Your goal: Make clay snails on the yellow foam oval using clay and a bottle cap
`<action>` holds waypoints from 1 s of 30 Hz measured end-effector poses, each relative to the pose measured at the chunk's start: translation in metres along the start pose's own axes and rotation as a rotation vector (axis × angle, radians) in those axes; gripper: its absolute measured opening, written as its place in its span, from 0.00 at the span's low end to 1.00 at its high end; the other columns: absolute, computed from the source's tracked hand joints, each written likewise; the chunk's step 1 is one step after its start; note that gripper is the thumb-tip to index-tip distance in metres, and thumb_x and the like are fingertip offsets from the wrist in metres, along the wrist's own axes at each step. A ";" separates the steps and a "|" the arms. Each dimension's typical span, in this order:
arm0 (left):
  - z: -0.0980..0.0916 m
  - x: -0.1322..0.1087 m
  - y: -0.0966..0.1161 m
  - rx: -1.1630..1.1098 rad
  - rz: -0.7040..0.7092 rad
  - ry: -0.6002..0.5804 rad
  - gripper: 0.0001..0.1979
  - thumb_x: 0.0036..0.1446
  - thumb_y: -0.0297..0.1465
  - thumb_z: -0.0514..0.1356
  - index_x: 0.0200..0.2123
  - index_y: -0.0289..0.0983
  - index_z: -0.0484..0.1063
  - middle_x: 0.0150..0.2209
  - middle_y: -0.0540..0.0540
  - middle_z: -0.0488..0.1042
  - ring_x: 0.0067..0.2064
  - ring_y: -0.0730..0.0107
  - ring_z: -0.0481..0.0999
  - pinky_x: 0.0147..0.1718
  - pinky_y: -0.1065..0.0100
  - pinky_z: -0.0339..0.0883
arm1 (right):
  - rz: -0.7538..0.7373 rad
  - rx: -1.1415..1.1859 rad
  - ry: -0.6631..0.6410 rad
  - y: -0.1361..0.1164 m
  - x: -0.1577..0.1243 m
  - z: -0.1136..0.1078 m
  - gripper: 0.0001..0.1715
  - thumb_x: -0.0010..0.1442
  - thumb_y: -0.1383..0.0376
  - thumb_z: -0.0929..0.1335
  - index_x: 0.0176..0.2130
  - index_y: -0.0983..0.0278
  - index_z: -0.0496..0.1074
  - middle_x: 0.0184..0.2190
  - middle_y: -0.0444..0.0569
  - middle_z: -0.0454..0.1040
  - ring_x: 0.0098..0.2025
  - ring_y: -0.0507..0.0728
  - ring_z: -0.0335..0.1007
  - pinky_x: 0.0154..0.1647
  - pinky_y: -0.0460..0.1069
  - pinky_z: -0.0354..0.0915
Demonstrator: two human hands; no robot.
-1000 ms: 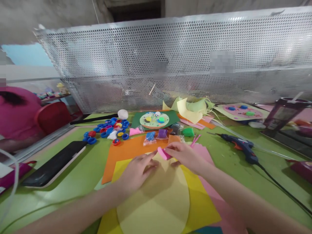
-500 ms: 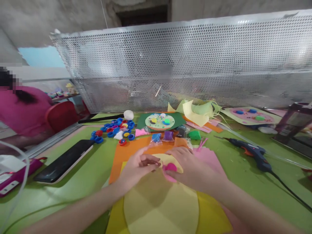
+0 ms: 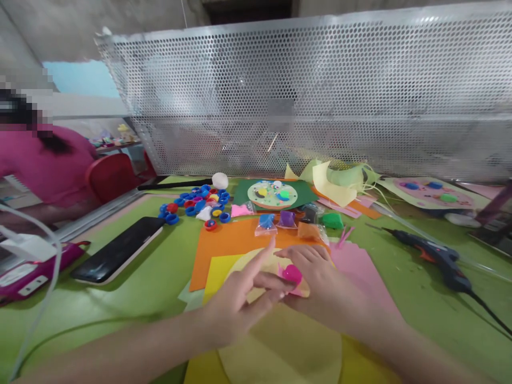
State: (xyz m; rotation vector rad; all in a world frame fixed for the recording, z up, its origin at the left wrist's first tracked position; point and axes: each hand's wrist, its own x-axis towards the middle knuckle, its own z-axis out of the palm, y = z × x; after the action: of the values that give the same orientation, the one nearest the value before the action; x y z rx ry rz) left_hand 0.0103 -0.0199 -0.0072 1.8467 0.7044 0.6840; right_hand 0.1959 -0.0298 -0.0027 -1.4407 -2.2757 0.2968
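A bright pink round lump of clay [image 3: 292, 274] sits on a paler pink piece over a large cream paper oval [image 3: 296, 341]. At its near left edge, the thumb and middle finger of my left hand [image 3: 236, 298] come together in a pinch, and the index finger points up and away. My right hand [image 3: 330, 277] lies palm down on the right side of the lump. Its fingers reach past the far side and its thumb stays apart on the near side. The palm hides part of the paler piece. Yellow [image 3: 218, 266] and orange sheets [image 3: 204, 256] lie beneath the oval.
Small bags of coloured clay [image 3: 266, 224] and several bottle caps [image 3: 200, 200] lie beyond my hands. A glue gun [image 3: 436, 256] and its cord are at the right. A phone [image 3: 120, 250] and a power strip [image 3: 36, 274] lie left. A perforated metal panel [image 3: 240, 101] stands behind.
My left hand has shifted right and nearer to me, its index finger now raised and its thumb and middle finger at the pink clay. The view has tilted slightly down and turned left.
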 end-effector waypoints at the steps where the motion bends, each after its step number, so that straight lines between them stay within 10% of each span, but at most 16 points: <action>1: 0.000 -0.002 0.000 0.069 0.042 -0.047 0.36 0.60 0.31 0.53 0.63 0.43 0.32 0.46 0.46 0.75 0.51 0.66 0.71 0.50 0.60 0.65 | -0.013 -0.001 -0.008 -0.001 0.000 0.000 0.27 0.47 0.65 0.71 0.47 0.65 0.65 0.43 0.54 0.71 0.46 0.64 0.64 0.44 0.59 0.59; 18: 0.001 -0.012 0.000 0.279 0.180 -0.164 0.42 0.57 0.28 0.55 0.63 0.46 0.25 0.54 0.46 0.69 0.55 0.64 0.66 0.53 0.59 0.62 | -0.037 0.100 -0.002 -0.009 -0.004 -0.003 0.16 0.46 0.69 0.70 0.38 0.60 0.68 0.36 0.44 0.72 0.39 0.57 0.66 0.45 0.56 0.53; 25: -0.004 -0.011 0.004 0.223 0.108 -0.010 0.34 0.60 0.28 0.51 0.63 0.44 0.33 0.49 0.46 0.72 0.54 0.67 0.67 0.52 0.61 0.63 | -0.069 0.081 0.124 -0.002 -0.004 -0.004 0.18 0.48 0.65 0.71 0.40 0.61 0.67 0.41 0.46 0.73 0.44 0.59 0.66 0.48 0.57 0.51; 30: 0.003 -0.009 0.004 0.316 0.225 -0.203 0.38 0.57 0.29 0.54 0.62 0.44 0.31 0.52 0.43 0.69 0.52 0.63 0.69 0.49 0.61 0.65 | -0.130 0.092 0.089 -0.010 -0.007 0.001 0.12 0.47 0.68 0.69 0.36 0.61 0.68 0.37 0.46 0.73 0.40 0.58 0.68 0.44 0.55 0.53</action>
State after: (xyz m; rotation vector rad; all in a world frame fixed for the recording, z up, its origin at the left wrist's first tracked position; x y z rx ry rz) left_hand 0.0066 -0.0296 -0.0057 2.2741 0.4964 0.5387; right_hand 0.1899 -0.0403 -0.0009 -1.2295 -2.2414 0.2881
